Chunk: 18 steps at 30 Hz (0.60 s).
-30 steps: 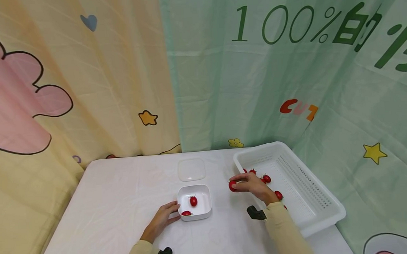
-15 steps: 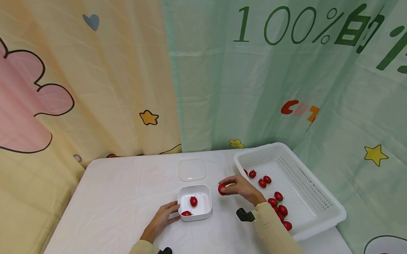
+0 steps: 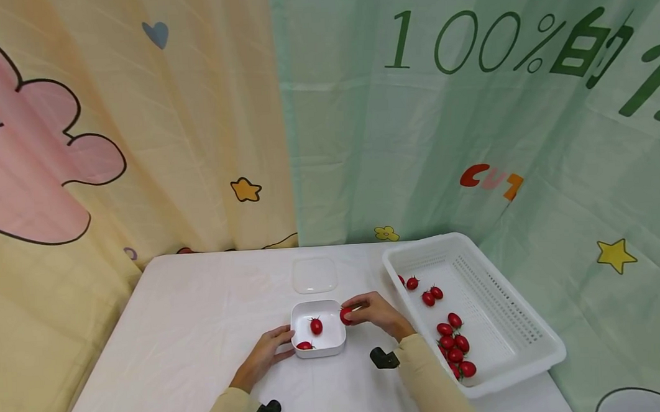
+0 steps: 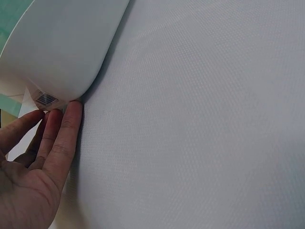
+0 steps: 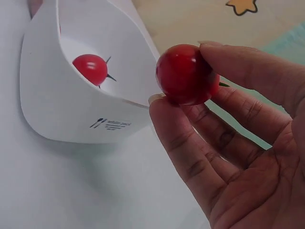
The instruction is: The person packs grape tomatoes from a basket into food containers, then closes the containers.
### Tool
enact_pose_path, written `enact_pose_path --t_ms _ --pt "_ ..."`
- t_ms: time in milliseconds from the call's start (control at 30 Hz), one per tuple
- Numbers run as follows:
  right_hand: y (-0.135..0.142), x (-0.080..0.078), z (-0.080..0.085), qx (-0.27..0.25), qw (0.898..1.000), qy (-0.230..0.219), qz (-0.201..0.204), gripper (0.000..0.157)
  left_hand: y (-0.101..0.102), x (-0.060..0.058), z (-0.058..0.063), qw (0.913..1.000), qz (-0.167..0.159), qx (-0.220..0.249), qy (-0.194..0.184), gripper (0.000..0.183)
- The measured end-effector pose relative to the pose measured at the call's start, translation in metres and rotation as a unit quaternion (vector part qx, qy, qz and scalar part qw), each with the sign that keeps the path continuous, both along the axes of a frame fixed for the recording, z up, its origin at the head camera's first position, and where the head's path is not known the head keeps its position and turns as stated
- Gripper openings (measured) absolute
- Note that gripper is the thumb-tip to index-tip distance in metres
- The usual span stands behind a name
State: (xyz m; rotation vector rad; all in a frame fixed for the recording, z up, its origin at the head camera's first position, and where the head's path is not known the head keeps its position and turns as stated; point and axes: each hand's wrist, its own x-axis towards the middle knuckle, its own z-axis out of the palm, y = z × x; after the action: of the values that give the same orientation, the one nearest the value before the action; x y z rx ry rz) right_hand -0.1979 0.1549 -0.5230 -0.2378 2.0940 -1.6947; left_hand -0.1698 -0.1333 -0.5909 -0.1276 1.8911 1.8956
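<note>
A cherry tomato is pinched between the thumb and a fingertip of my right hand, just beside the right wall of a small white square box. Inside that box lie two more cherry tomatoes, one near the middle and one by the front left corner. At the box's left side, my left hand rests its nearly straight fingertips against the outer wall. The left wrist view has those fingers touching the wall by a barcode label. Printing shows on the box's side in the right wrist view.
A large white perforated basket stands at the right with several cherry tomatoes along its left side. Behind the box lies a translucent square lid. A white cloth covers the table. Printed curtains hang behind and at the sides.
My right hand has carried the cherry tomato leftward from the basket's edge to the box's right rim. The left hand stays at the box.
</note>
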Motion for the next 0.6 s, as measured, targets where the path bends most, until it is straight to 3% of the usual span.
enact_pose_path --t_ms 400,600 --pt "-0.02 0.002 -0.01 0.038 0.999 -0.003 -0.027 0.032 0.001 0.001 0.001 1.0 0.006 0.0 -0.003 0.057" --pt "-0.025 0.004 -0.013 0.043 0.999 -0.002 -0.03 0.031 -0.001 -0.001 0.002 1.0 -0.007 -0.003 0.0 0.06"
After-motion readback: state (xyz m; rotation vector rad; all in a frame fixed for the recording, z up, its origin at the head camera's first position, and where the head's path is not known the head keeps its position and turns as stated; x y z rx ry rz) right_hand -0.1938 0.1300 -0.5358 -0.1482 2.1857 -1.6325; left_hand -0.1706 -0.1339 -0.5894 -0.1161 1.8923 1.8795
